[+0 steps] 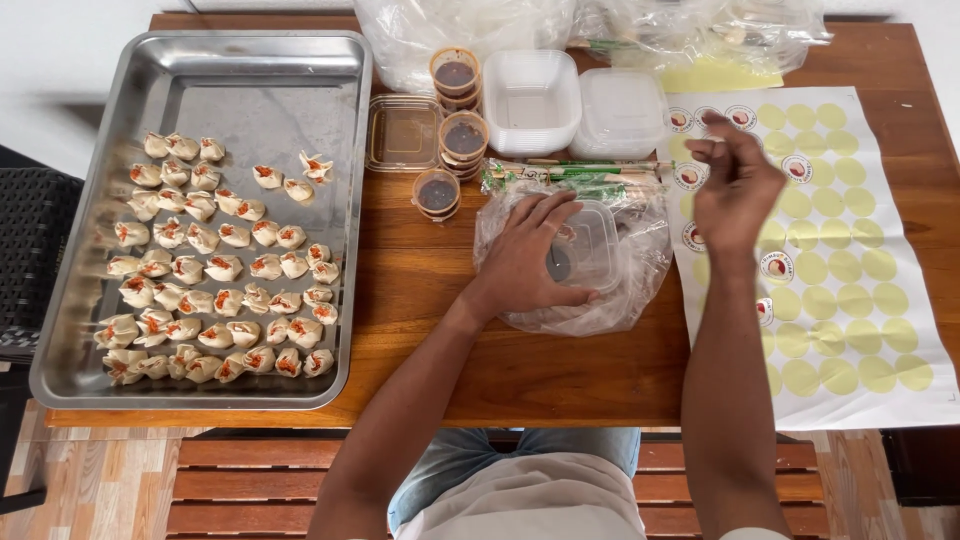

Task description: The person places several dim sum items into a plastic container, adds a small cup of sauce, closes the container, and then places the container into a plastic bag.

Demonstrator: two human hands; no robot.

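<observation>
Your left hand [530, 255] lies flat, fingers spread, pressing down on a small clear plastic lidded box [588, 245] wrapped in a crinkled transparent plastic bag [620, 290], which sits at the centre of the brown wooden table [560, 370]. Your right hand [735, 185] hovers at about two o'clock from that box, raised above a white backing sheet of round stickers [850, 290]; its thumb and forefinger are pressed together at the tips, but you cannot tell from this view whether a sticker is pinched between them. Most of the sheet shows pale yellow empty circles, with a few printed round stickers left along its near-left columns. At nine o'clock from the bagged box lies a large rectangular stainless-steel tray [260, 80], its lower half filled with rows of small pale folded dumplings topped with orange [215, 270]. At eleven o'clock stand little round clear tubs of dark brown sauce [455, 130], stacked in pairs, beside a flat clear lidded container [403, 132]. At twelve o'clock sit stacked white translucent square containers [531, 100] and their lids [620, 112], with paper-wrapped chopsticks in green and white sleeves [570, 175] lying just above the bag. More loose plastic bags [700, 30] crowd the far edge.
</observation>
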